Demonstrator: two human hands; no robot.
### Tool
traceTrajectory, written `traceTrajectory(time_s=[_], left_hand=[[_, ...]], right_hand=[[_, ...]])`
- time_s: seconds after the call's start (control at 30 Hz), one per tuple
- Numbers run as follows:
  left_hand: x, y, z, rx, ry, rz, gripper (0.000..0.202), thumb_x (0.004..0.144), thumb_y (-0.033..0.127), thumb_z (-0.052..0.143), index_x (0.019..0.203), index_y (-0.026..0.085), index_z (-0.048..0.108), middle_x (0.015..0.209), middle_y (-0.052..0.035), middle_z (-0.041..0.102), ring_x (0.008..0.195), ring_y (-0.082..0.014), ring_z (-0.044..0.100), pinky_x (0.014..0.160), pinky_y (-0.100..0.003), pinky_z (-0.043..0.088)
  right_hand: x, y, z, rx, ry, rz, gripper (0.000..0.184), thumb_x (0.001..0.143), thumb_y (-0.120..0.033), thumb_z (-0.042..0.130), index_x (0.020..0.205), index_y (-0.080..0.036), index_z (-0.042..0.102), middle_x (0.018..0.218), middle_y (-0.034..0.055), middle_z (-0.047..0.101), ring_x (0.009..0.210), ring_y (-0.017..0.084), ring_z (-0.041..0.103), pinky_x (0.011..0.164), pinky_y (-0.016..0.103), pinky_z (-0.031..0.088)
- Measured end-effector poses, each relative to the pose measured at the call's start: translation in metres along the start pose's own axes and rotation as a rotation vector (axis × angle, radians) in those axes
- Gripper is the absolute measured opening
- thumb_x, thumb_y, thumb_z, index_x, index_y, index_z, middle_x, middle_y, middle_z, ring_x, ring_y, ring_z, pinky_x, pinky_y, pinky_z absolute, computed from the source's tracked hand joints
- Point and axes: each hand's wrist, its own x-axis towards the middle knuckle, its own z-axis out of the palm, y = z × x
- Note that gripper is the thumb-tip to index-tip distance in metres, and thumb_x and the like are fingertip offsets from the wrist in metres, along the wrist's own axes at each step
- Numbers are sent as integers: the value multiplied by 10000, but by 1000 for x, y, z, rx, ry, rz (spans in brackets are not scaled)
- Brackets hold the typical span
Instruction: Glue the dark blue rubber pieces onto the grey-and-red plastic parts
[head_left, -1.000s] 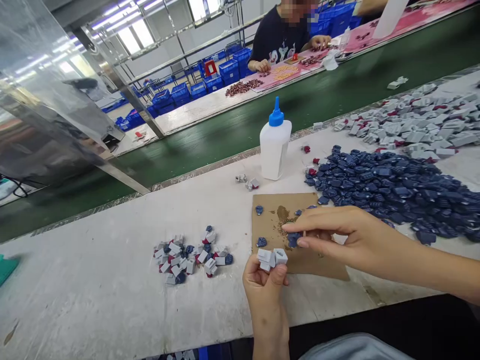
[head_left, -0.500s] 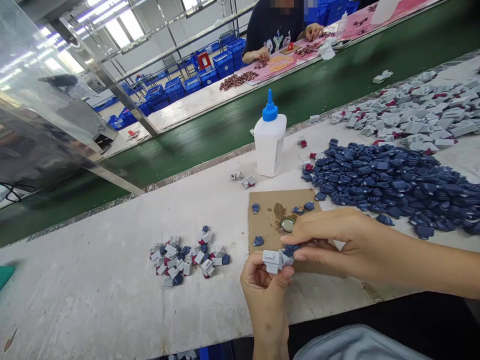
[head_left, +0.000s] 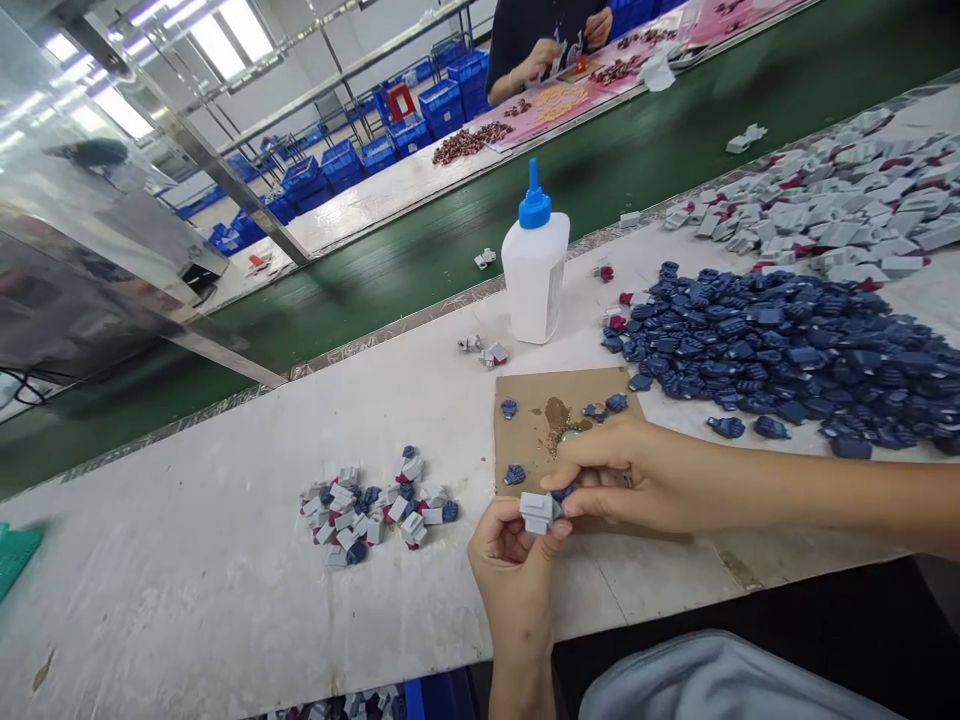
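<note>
My left hand [head_left: 514, 555] pinches a small grey plastic block-shaped part [head_left: 537, 512] near the table's front edge. From the right, my right hand [head_left: 611, 475] grips a small dark blue plastic part [head_left: 559, 494] and presses it against the grey one. My fingers partly cover where the two meet. Under and behind my hands lies a brown cardboard sheet [head_left: 517, 445] with a wet stain [head_left: 557, 415] and a few blue parts. A round metal cap on it is mostly hidden by my right hand. Behind the sheet stands a white bottle [head_left: 534, 280] with a blue nozzle.
A heap of dark blue parts [head_left: 765, 350] lies to the right, with a pile of grey parts [head_left: 847, 205] behind it. Joined grey-and-blue pieces [head_left: 367, 515] lie left. A green conveyor belt [head_left: 390, 290] runs behind the table; a co-worker [head_left: 540, 50] sits beyond it.
My right hand has moved slightly left and closer to my left hand, bringing the blue part against the grey one. A grey piece shows on the belt left of the bottle.
</note>
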Motion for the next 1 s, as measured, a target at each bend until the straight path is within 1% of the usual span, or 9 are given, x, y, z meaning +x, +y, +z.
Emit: traceTrajectory(time_s=[0.1,0.17,0.27,0.37,0.47,0.67,0.8,0.93,1.0], left_hand=[[3,3,-20,340,60,131,279,706,283,737,963,187,681,748,-26,629,666,-128,602,584,-218,490],[6,7,-38,737,154,328,429,763,255,672,1186,212,615,792,-43,617,708,-153,582,633,-265,491],[11,11,-63,1295,247,624,395,795,220,615,1190,206,632,877,-91,598,853,-220,545,758,-351,470],[13,13,-78,1508,263,738,455,786,284,637,1221,156,597,1041,-147,567,994,-274,512,858,-406,440],[11,16,-84,1554,281,763,550,762,355,667,1254,138,548,1100,-161,573,1045,-302,505,914,-435,417],[6,14,-92,1636,298,734,408,777,314,670,1145,141,640,1086,-144,666,1064,-323,525,914,-467,425],[7,7,-94,1432,293,632,373,806,260,642,1166,164,638,1123,-119,677,1181,-311,489,966,-495,427],[4,5,-91,1162,248,447,411,836,236,601,1245,196,591,1261,-97,618,1378,-282,296,1055,-498,378],[3,6,-91,1076,230,384,419,844,221,586,1263,217,578,1304,-80,590,1422,-255,197,1089,-488,340]], right_hand=[[7,10,5,-51,66,-94,263,876,-349,543,974,-146,678,772,39,645,619,106,549,537,194,399],[5,15,1,-138,152,-121,341,887,-423,521,1063,-170,667,775,44,624,598,111,528,530,208,399],[-7,23,-12,-252,322,3,429,910,-484,454,1206,-209,597,862,67,642,593,124,524,518,231,407],[-25,33,-22,-345,346,139,451,924,-500,405,1262,-240,550,1027,95,651,693,157,576,518,237,435],[-34,39,-16,-404,310,115,425,927,-471,416,1282,-268,529,1009,90,661,682,161,592,517,245,460],[-25,37,13,-420,253,-188,353,930,-337,441,1269,-298,532,1079,46,655,931,199,641,743,286,528],[-16,30,21,-481,203,-321,309,947,-300,410,1213,-266,561,1015,43,662,870,176,648,692,281,520],[-2,21,32,-598,125,-433,293,959,-244,357,1091,-215,617,855,42,643,735,157,615,598,279,462],[13,18,41,-689,109,-489,238,934,-213,410,1022,-181,628,798,43,624,707,167,594,586,285,441]])
